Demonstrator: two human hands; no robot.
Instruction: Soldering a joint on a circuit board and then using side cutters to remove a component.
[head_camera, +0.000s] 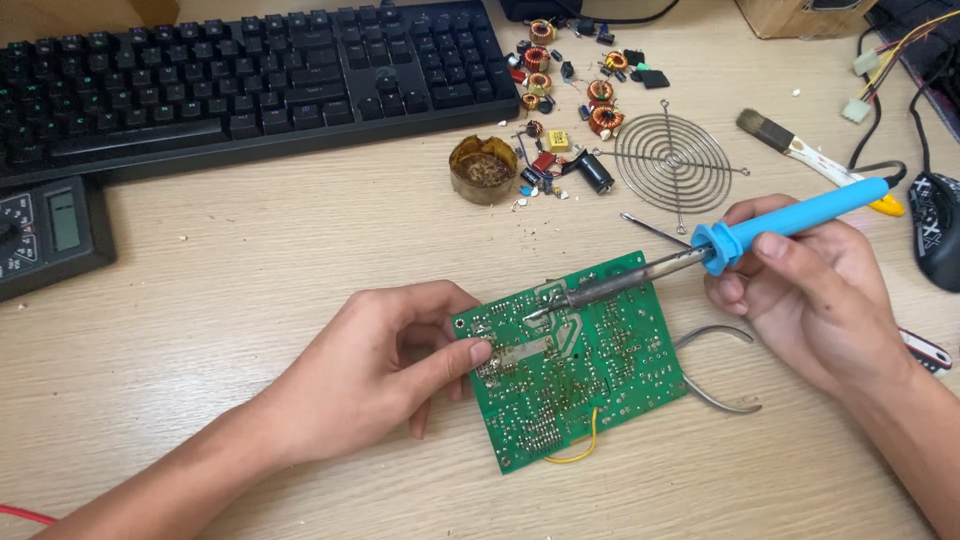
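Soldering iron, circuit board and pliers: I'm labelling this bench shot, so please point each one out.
soldering iron (790, 220), head view, on the blue handle.
circuit board (610, 375), head view, on the green solder side.
pliers (725, 400), head view, on the lower metal handle beside the board.

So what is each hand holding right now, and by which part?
Right hand grips the soldering iron by its blue handle. Left hand pinches the green circuit board at its left edge.

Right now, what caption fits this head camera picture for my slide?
Left hand steadies a green circuit board while the right hand touches a blue-handled soldering iron to it.
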